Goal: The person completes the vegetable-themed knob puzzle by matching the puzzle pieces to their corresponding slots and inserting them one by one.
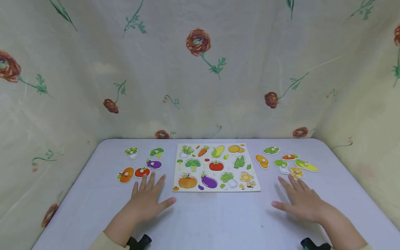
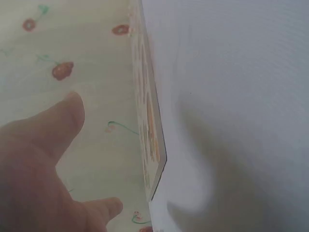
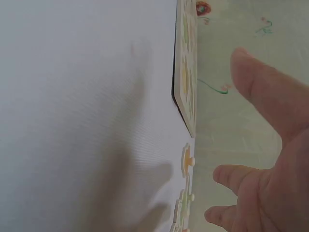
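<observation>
A vegetable puzzle board (image 1: 204,159) lies flat mid-table, printed with matching pictures. My left hand (image 1: 147,201), fingers spread and holding nothing, is over the table just in front of the tomato piece (image 1: 142,172). Behind that are knobbed pieces: pumpkin (image 1: 126,175), eggplant (image 1: 154,164), broccoli (image 1: 157,152) and white radish (image 1: 132,153). On the other side my right hand (image 1: 301,203) also has spread fingers and holds nothing. Its fingertips are nearest the mushroom piece (image 1: 297,172). Around it lie corn (image 1: 307,165), cabbage (image 1: 282,167), carrot (image 1: 290,157), green pea (image 1: 271,150) and potato (image 1: 261,162) pieces.
A white cloth covers the table (image 1: 218,222). Behind and beside it hangs a pale curtain (image 1: 156,69) with printed flowers. Dark straps with a black mount (image 1: 140,242) sit at both wrists. In the wrist views, shadows of the hands fall on the cloth.
</observation>
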Demonstrator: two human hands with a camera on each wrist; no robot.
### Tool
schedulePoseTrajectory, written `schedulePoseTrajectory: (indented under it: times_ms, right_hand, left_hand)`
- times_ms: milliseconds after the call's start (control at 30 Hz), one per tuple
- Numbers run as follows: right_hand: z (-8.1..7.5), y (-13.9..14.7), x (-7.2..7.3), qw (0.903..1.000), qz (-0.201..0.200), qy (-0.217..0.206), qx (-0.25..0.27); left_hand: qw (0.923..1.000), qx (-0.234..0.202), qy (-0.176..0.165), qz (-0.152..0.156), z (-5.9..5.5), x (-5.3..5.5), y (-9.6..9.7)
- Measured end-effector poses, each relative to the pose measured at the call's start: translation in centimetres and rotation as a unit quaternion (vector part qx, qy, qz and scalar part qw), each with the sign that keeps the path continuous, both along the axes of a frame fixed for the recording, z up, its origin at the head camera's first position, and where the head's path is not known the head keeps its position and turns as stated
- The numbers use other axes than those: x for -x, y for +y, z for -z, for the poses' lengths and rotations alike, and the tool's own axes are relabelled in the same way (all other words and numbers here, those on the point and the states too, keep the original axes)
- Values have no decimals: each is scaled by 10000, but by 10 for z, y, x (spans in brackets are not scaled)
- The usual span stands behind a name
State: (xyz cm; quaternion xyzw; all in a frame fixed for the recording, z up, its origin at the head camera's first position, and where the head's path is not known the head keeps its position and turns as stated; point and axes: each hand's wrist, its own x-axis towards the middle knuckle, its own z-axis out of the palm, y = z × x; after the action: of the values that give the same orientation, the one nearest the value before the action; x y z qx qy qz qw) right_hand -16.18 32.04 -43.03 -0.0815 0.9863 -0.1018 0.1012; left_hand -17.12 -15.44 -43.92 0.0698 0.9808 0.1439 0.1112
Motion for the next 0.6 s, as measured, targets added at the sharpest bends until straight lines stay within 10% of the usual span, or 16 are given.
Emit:
schedulePoseTrajectory:
  times_ms: [600]
  right_hand:
    - [-5, 15, 27, 9991, -196, -75, 360]
  left_hand:
    - [9984, -328, -99, 455, 9, 30, 17]
